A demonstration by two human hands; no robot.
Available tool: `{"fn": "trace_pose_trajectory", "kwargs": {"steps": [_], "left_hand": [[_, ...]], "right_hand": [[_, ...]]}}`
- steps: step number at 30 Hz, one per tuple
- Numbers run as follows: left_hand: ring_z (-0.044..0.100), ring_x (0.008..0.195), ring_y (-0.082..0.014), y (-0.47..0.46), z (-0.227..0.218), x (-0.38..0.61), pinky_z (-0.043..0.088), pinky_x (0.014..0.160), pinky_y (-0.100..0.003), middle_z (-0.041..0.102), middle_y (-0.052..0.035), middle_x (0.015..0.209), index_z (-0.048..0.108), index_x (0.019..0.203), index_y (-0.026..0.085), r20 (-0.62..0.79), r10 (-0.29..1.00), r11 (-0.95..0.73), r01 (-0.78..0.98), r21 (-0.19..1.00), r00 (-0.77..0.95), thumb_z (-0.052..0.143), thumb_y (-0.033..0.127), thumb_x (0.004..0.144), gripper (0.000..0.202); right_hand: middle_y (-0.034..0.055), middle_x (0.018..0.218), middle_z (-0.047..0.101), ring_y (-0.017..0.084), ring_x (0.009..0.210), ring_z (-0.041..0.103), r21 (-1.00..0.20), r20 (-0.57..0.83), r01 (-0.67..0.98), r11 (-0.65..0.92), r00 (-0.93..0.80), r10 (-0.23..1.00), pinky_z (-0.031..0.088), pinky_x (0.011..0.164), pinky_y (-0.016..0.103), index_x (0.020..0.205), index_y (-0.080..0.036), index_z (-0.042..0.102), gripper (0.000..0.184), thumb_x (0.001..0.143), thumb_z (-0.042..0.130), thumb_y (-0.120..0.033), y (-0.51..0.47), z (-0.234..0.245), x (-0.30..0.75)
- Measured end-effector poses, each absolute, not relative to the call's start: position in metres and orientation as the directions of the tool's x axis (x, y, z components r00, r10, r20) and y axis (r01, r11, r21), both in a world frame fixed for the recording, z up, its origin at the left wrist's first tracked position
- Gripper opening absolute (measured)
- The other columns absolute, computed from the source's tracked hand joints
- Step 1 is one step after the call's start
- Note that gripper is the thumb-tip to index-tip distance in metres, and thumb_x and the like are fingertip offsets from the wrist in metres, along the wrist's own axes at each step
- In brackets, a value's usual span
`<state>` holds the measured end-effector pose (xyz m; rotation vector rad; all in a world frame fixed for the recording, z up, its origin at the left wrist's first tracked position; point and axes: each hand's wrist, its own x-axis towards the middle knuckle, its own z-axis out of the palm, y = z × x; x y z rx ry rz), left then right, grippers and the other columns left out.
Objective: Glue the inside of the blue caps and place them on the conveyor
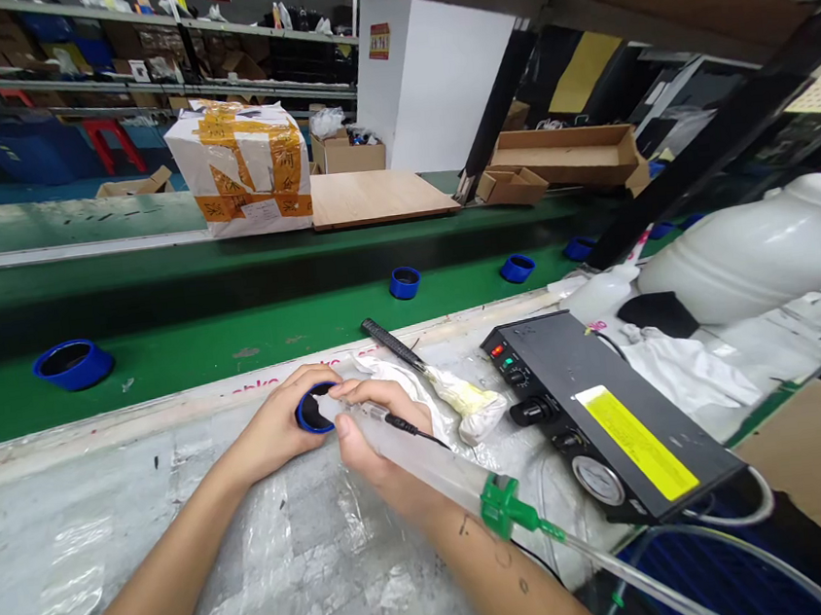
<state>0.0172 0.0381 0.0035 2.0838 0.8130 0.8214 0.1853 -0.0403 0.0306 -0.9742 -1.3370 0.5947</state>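
Note:
My left hand (280, 424) is closed round a blue ring-shaped cup (303, 422) with a dark inside, tilted so that its opening faces my right hand. In my right hand (376, 438) lies a translucent dispensing syringe (434, 462), its tip end at the cup's opening; whether it touches the inside I cannot tell. A green cap (501, 505) closes the syringe's back end, and a clear hose (636, 572) runs from it to the lower right. Beside my right fingers a thin black cable (402, 426) lies along the syringe.
Right of my hands stands a black dispenser box (612, 413) with knobs and a gauge. A black-handled tool (394, 343) with a wrapped end lies near it. More blue cups (73, 365) sit along the green conveyor belt (295, 324). A large white jug (763, 241) rests at right.

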Motion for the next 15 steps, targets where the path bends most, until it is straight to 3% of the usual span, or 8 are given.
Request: {"fn": "trace_pose_trajectory", "kwargs": {"steps": [15], "left_hand": [[0.063, 0.126, -0.0297, 0.0398, -0.0017, 0.016, 0.052, 0.107, -0.043, 0.066, -0.009, 0.129, 0.062, 0.123, 0.025, 0.282, 0.762, -0.527, 0.305, 0.794, 0.583, 0.075, 0.019, 0.081, 0.044]], "right_hand": [[0.0035, 0.1, 0.081, 0.022, 0.091, 0.079, -0.834, 0.551, 0.196, 0.516, 0.236, 0.8, 0.064, 0.076, 0.031, 0.1, -0.025, 0.069, 0.017, 0.084, 0.07, -0.021, -0.0383, 0.0292, 0.1884]]}}
